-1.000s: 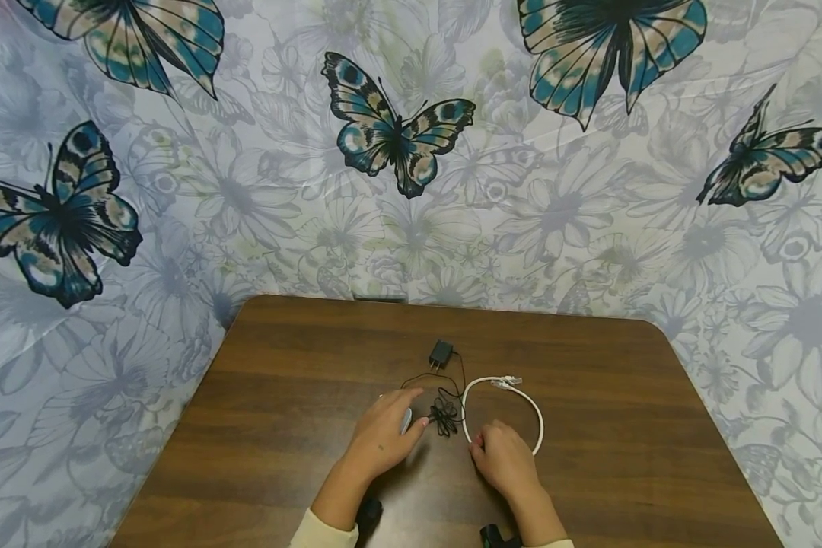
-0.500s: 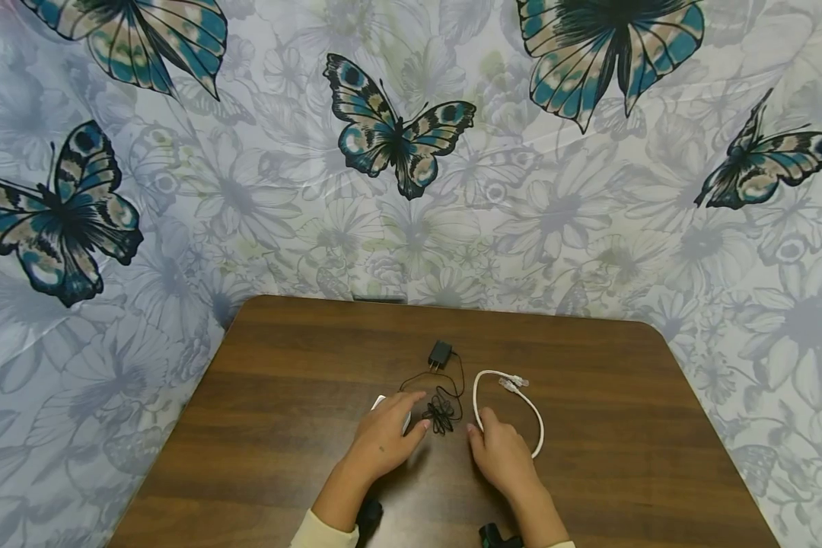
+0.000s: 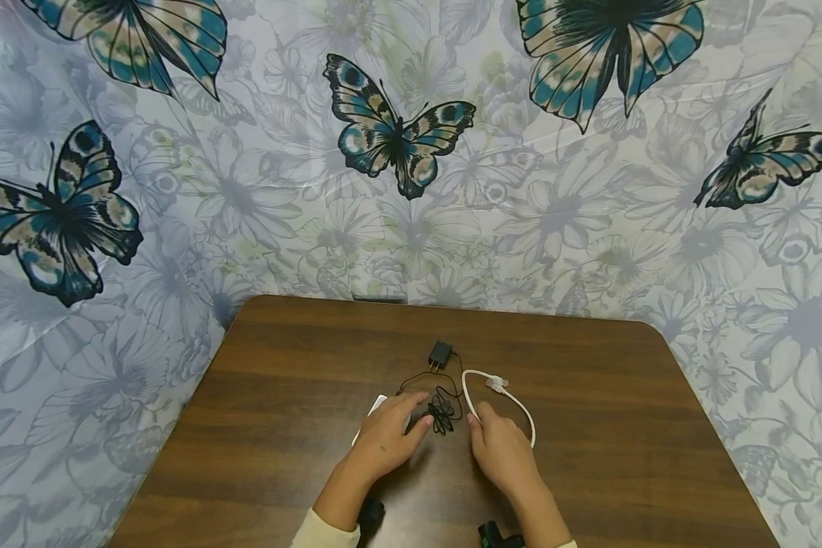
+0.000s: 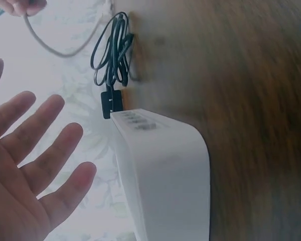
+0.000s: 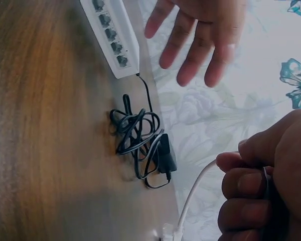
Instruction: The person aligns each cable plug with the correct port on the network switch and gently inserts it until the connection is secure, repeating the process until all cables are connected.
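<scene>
My right hand point(image 3: 505, 453) pinches a white Ethernet cable point(image 3: 464, 386) between thumb and curled fingers; the cable arcs forward in a loop. Its clear plugs point(image 3: 497, 383) lie together at the loop's far side. In the right wrist view my right hand point(image 5: 271, 175) grips the cable point(image 5: 193, 191) at lower right. My left hand point(image 3: 387, 434) hovers with spread fingers over a white network switch, mostly covered from above. The left wrist view shows the switch point(image 4: 175, 175) standing beside my open left hand point(image 4: 37, 160), apart from the fingers. A row of ports point(image 5: 110, 34) faces the right hand's side.
A black power adapter point(image 3: 441, 354) with prongs lies beyond the hands on the brown wooden table point(image 3: 281, 365). Its bundled thin cord point(image 3: 441, 411) sits between the hands, and one end runs to the switch. A butterfly-print cloth point(image 3: 411, 243) hangs behind the table.
The white cable in my right hand has shifted, its loop swinging right, then back left. My left hand stays nearly in place, while more of the white switch shows beside it.
</scene>
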Tool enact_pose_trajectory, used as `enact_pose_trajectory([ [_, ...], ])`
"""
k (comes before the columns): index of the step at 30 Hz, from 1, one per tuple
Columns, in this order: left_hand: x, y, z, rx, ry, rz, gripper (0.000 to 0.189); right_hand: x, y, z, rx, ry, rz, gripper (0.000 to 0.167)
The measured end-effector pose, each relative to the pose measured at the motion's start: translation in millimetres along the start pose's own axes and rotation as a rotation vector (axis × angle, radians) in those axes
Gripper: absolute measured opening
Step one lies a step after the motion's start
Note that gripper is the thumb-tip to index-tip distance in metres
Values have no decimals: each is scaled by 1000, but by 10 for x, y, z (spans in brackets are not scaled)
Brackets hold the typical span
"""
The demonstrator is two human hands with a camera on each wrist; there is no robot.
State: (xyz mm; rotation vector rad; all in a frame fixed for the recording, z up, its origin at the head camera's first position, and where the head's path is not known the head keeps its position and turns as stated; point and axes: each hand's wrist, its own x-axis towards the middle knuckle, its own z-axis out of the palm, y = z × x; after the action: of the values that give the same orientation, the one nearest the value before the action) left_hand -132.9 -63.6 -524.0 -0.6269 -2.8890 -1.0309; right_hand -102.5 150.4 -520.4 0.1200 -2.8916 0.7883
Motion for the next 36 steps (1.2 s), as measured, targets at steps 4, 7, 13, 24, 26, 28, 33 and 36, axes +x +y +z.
enact_pose_trajectory([
  [4,12,37,8,-20,1,29,41,-3,-8,24,3,-5,-19,23],
  [7,37,60,28,-34,-6,52,40,-7,-13,43,8,-5,-41,15],
  [13,104,108,87,-57,-62,73,42,-22,-32,48,8,1,-64,10],
  [24,156,156,155,-117,-99,79,45,-60,-64,60,14,-25,-84,7],
  [26,162,155,166,-127,-97,82,47,-63,-69,62,14,-22,-83,5],
  [28,169,156,173,-141,-95,82,48,-64,-72,65,12,-17,-89,4],
  [33,179,173,177,-167,-80,76,46,-74,-73,74,7,-24,-113,10],
  [36,180,187,173,-185,-65,78,42,-77,-71,81,7,-27,-122,13],
])
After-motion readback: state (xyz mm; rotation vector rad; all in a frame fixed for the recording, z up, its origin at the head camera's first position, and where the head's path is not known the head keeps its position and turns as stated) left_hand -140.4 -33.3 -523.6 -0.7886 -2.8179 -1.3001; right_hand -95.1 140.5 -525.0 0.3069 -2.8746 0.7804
